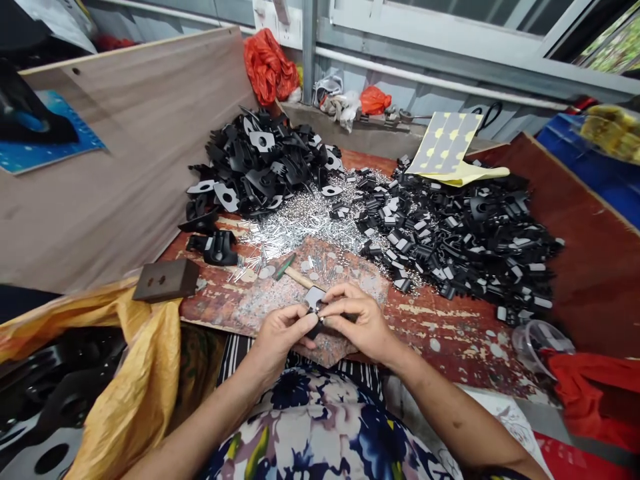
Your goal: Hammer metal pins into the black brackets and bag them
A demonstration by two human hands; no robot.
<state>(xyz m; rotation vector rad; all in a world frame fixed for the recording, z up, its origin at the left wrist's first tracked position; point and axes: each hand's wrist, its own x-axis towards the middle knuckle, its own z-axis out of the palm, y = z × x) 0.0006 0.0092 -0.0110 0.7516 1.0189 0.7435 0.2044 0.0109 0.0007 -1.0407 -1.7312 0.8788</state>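
Across the whole lower middle spreads a worn red counter [440, 317]. On its right side lies a broad heap of small black clips [450, 233]; at its far left rises a heap of larger black parts [270, 163], some with grey faces. Loose silver pins [300, 220] scatter between them. Nearer, a speckled stone slab [255, 300] sits under the hands. The left hand [285, 333] and right hand [357, 320] meet there, fingers of both nearly closed, pinching one small black piece with a grey face [315, 299] above the slab. Just beyond lies a wooden-handled hammer [299, 277].
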